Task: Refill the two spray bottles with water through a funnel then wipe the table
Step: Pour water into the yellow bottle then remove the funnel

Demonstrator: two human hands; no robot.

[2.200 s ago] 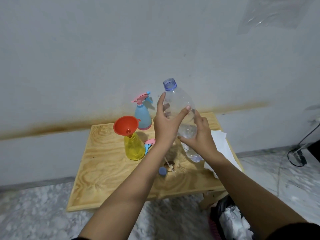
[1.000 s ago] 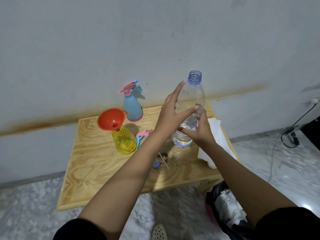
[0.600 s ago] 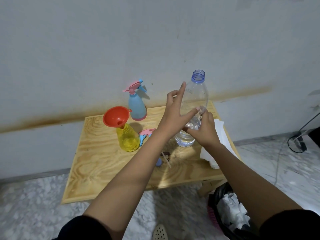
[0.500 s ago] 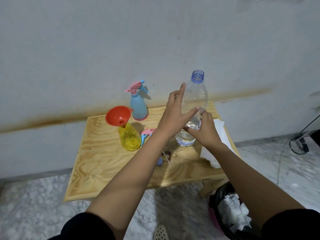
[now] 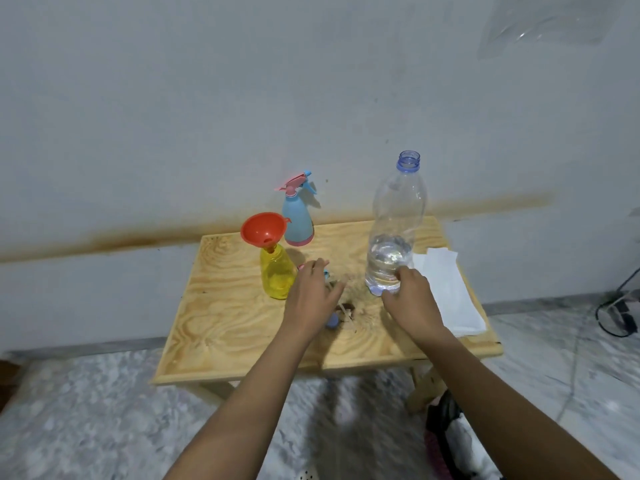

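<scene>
A clear water bottle (image 5: pixel 396 230) stands upright on the wooden table (image 5: pixel 242 327), uncapped and about a third full. My right hand (image 5: pixel 408 296) rests against its base with fingers curled. My left hand (image 5: pixel 311 296) hovers low over the table with fingers spread, just right of the yellow spray bottle (image 5: pixel 277 275). That bottle carries an orange funnel (image 5: pixel 264 229) in its neck. A blue spray bottle (image 5: pixel 297 220) with a pink trigger head stands behind it by the wall. The blue cap (image 5: pixel 333 320) lies partly hidden under my left hand.
White paper towels (image 5: pixel 450 292) lie on the table's right side. A pink and blue sprayer head is mostly hidden behind my left hand. A bin with crumpled paper (image 5: pixel 453 445) sits on the floor at the lower right. A black cable (image 5: pixel 620 317) lies at the far right.
The water bottle came down from a tilt and now stands on the table. My left hand left its side and dropped toward the table. My right hand slid to the base.
</scene>
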